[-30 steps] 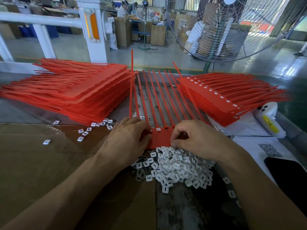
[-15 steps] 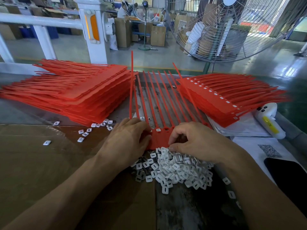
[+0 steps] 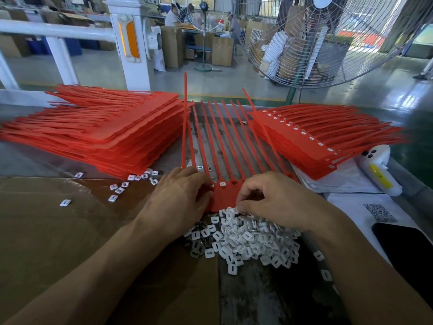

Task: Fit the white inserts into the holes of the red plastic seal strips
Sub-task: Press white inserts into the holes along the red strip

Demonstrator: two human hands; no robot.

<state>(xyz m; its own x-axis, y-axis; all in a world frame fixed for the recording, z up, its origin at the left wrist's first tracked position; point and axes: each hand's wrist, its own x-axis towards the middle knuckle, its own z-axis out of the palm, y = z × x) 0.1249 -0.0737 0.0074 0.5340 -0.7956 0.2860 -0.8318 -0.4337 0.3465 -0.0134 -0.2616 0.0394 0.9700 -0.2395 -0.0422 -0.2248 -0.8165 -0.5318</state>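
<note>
A red seal strip sheet (image 3: 224,195) lies flat in front of me, its thin tails fanned away toward the far edge. Two holes near its top hold white inserts. My left hand (image 3: 178,200) rests palm down on the sheet's left part, its fingers pressing it to the table. My right hand (image 3: 278,198) is over the sheet's right part, fingers curled. Its thumb and fingertips pinch a white insert at the near edge of the sheet, where the pile of white inserts (image 3: 248,240) begins.
A tall stack of red strips (image 3: 105,132) lies at the left, and a stack with inserts fitted (image 3: 304,139) at the right. Loose inserts (image 3: 119,190) are scattered on the cardboard (image 3: 46,231). A white device (image 3: 379,170), papers and a dark phone (image 3: 407,245) lie at the right.
My right hand's fingertips have drawn back a little from the sheet to the edge of the insert pile and curled more. My left hand has stayed in place.
</note>
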